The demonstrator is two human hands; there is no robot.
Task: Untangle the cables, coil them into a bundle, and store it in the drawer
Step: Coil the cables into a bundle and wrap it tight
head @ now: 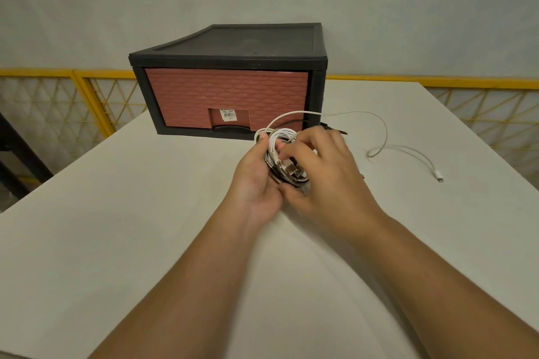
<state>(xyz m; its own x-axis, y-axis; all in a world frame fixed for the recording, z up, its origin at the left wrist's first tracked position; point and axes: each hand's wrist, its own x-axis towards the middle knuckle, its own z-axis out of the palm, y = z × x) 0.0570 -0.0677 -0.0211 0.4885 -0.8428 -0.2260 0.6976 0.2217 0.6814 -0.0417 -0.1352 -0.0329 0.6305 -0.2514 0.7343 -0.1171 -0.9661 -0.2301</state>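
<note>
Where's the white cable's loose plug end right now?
In the head view, the loose plug end lies on the table at the right, beyond the right hand and right of the drawer.

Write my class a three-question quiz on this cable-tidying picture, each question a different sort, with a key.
1. True or false: the drawer is shut.
2. The left hand and right hand together hold: A a cable bundle; B a roll of tape; C a plug adapter.
3. Where does the white cable's loose end lie?
Key: 1 true. 2 A. 3 On the table, to the right of the hands.
</note>
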